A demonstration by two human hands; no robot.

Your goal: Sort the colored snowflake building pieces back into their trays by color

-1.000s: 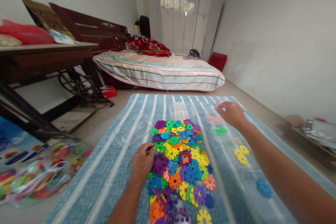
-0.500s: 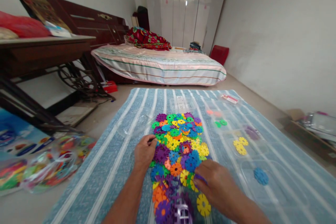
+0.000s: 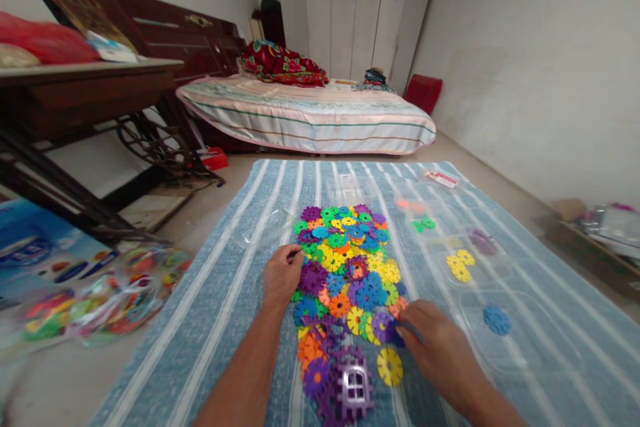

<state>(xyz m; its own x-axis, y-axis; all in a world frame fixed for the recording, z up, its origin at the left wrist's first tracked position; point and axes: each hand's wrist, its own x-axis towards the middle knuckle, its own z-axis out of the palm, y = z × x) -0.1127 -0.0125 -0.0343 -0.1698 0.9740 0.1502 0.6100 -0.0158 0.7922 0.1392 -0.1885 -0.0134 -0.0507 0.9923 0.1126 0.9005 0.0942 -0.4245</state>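
Observation:
A heap of colourful notched plastic discs (image 3: 339, 305), snowflake-like, lies on the striped cloth between my hands. My left hand (image 3: 283, 275) rests at the heap's left edge, its fingers curled together; what they hold, if anything, is hidden. At the right edge, my right hand (image 3: 434, 337) has thumb and fingers slightly apart. Its fingertips are beside an orange disc (image 3: 399, 307) and a purple disc (image 3: 383, 327). Just below lies a separate yellow disc (image 3: 390, 366). Purple square pieces (image 3: 355, 383), one with a window frame, are at the heap's near end.
Clear plastic trays on the right hold a blue disc (image 3: 497, 319), yellow discs (image 3: 460, 264), green discs (image 3: 424, 224) and a purple piece (image 3: 482, 240). A clear lid-like tray (image 3: 263, 223) is at left. Bagged toys (image 3: 120, 303) lie on the floor; a bed (image 3: 315, 121) stands beyond.
My right hand has moved right, off the purple disc, which now shows fully on the heap. My left hand stays at the left edge. The view has shifted slightly.

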